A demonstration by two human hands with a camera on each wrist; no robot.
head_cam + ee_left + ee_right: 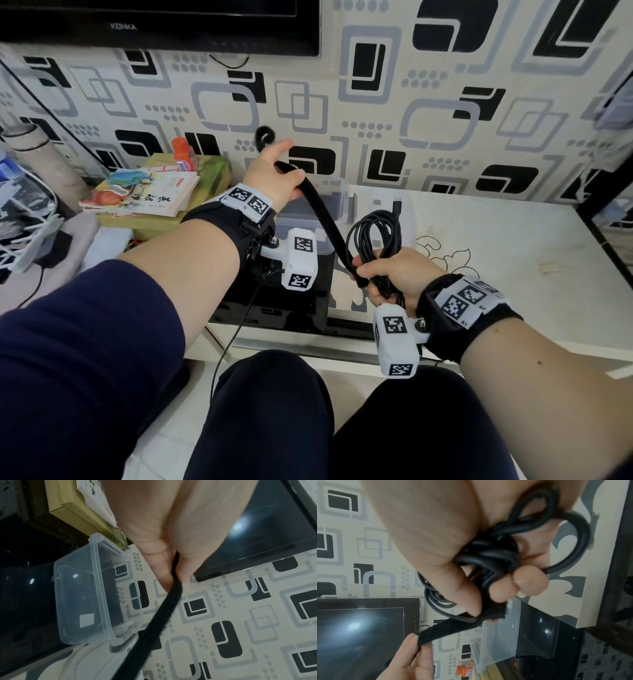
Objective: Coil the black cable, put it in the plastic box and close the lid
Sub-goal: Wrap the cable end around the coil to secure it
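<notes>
My right hand [376, 270] grips the coiled black cable [373, 229] in its fist, loops standing upward and a plug end sticking out at the top. A flat black fabric strap [325, 219] runs taut from that bundle up to my left hand [284, 161], which pinches it between thumb and fingers [175, 572]. The strap's free end curls above the left hand. In the right wrist view the cable [496, 555] fills my palm and the strap [450, 627] leads off it. The clear plastic box [308, 219] stands open on the cabinet behind the strap, and it is empty [82, 601].
A stack of books [147, 192] with an orange bottle [183, 154] sits left of the box. A television [161, 24] hangs on the patterned wall above. The white cabinet top [496, 240] stretches to the right. A translucent lid [77, 666] lies beside the box.
</notes>
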